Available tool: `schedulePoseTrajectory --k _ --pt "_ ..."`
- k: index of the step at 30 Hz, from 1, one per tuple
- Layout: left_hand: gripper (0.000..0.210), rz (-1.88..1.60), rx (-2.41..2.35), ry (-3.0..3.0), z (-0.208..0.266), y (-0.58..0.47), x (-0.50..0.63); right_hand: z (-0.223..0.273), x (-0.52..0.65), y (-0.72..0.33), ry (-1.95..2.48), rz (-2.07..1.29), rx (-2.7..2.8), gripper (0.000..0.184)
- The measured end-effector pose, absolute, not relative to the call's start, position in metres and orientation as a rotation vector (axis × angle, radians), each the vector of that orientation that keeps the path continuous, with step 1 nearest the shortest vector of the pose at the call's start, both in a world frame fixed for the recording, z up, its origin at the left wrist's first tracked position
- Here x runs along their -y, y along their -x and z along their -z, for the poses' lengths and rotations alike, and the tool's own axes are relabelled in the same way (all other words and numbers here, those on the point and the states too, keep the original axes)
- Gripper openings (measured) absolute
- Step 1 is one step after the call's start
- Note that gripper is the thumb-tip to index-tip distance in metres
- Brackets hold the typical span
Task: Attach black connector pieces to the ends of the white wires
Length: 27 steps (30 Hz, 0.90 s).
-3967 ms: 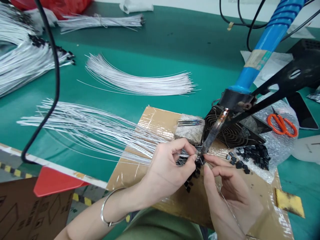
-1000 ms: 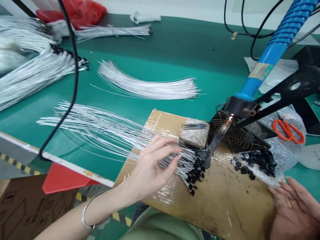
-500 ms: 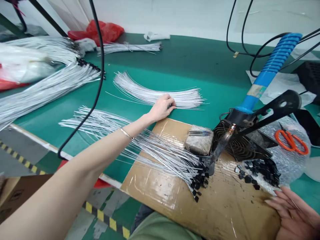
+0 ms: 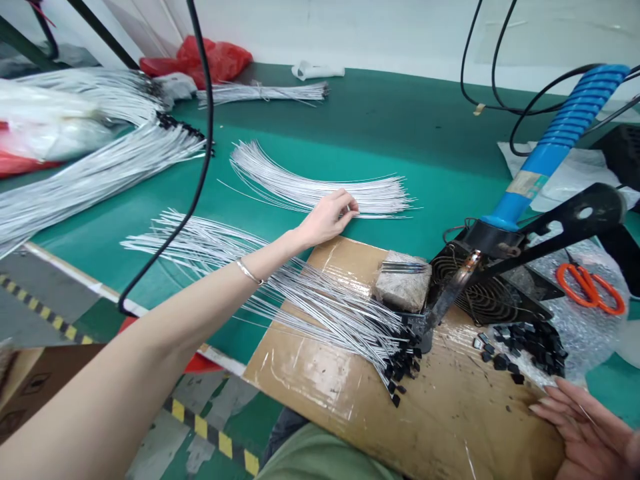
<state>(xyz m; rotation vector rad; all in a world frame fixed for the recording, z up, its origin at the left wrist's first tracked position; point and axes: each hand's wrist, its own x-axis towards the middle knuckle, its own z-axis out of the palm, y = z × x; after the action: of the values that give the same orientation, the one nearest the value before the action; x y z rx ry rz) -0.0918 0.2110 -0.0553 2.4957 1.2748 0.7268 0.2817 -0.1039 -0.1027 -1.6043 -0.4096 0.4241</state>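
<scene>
My left hand reaches across to the near edge of a fanned bundle of white wires, its fingertips pinched on a wire at that edge. Palm up at the lower right, my right hand has its fingers loosely stretched out; a thin strand seems to run across it. Beside those fingertips lies a pile of small black parts. Under my left forearm spreads a second batch of white wires, with black pieces on their right ends.
A blue-handled soldering iron is clamped above a black fan and a pad on brown cardboard. Orange scissors rest on bubble wrap. A black cable hangs at left, near more wire bundles.
The view has shifted slightly, so everything appears a little further right. My left fingers have lifted slightly and drawn together at the bundle's edge. My right hand has stayed nearly still.
</scene>
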Motion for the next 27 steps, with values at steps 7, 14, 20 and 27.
schedulePoseTrajectory --k 7,14,20,27 --pt "0.009 -0.695 -1.254 -2.494 0.059 0.071 -0.216 0.106 0.107 -0.284 1.637 -0.471 0.372 0.044" --pt "0.012 -0.832 -1.269 -2.382 0.053 0.077 -0.213 0.104 0.107 -0.282 1.651 -0.494 0.375 0.041" --pt "0.011 -0.882 -1.267 -2.243 0.047 0.081 -0.21 0.105 0.108 -0.28 1.667 -0.467 0.441 0.043" --pt "0.014 -0.888 -1.266 -2.099 0.036 0.072 -0.199 0.101 0.108 -0.275 1.672 -0.478 0.436 0.039"
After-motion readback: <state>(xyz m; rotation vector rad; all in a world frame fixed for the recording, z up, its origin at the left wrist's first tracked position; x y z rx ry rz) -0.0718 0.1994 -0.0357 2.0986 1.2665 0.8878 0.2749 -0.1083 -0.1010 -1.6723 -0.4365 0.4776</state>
